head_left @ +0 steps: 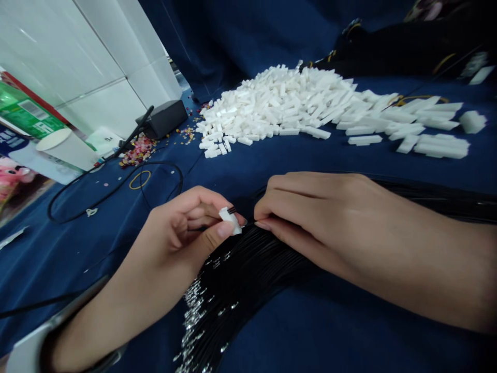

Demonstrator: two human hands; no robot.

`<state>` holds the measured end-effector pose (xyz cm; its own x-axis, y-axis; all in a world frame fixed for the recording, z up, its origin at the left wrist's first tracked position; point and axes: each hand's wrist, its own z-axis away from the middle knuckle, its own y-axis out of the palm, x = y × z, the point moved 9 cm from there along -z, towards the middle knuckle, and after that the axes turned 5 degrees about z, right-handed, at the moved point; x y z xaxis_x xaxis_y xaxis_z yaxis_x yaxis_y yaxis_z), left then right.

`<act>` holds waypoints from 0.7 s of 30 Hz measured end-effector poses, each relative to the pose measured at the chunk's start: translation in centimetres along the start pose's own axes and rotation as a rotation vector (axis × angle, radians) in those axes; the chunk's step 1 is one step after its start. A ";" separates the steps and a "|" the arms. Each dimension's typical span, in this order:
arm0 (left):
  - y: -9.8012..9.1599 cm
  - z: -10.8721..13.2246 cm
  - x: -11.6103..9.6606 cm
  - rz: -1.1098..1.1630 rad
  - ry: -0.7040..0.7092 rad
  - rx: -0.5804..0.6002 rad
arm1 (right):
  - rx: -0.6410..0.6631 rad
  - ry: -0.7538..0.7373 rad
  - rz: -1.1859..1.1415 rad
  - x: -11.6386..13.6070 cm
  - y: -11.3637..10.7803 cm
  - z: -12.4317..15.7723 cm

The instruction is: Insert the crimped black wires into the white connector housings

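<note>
2 narrow grips work over the black wire bundle [267, 254]: the left hand [182, 228] pinches a white connector [230, 215], the right hand [322, 212] a thin wire [249, 224] just beside it. Best to brace the connector, hold the wire near its end, and align both squarely.

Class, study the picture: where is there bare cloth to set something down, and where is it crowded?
Bare blue cloth lies below the right arm, bordered on the left by the black wires. A narrower strip runs between the white pile and the right hand. Crowded: the pile itself, the wires, and the beads beside the black box.
</note>
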<state>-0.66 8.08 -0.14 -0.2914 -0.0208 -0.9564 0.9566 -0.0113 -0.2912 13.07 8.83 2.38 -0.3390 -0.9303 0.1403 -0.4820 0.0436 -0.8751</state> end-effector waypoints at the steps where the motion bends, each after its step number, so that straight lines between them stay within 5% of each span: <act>1: 0.0 0.1 -0.2 -0.018 0.018 -0.016 | -0.003 -0.004 -0.008 0.0 0.0 0.0; 6: 0.0 0.4 -0.9 -0.077 0.109 -0.064 | -0.062 -0.125 0.082 1.5 -0.2 0.0; 14: 0.4 0.7 -0.9 -0.036 0.102 -0.047 | -0.075 -0.084 0.081 1.5 0.0 0.2; 21: -1.4 -0.1 -1.5 -0.103 0.196 -0.138 | -0.179 -0.094 0.140 1.9 -1.3 0.3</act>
<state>-1.57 8.26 1.71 -0.3936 0.1674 -0.9039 0.9175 0.1339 -0.3746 13.31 6.89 3.61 -0.3398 -0.9401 -0.0280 -0.5736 0.2308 -0.7859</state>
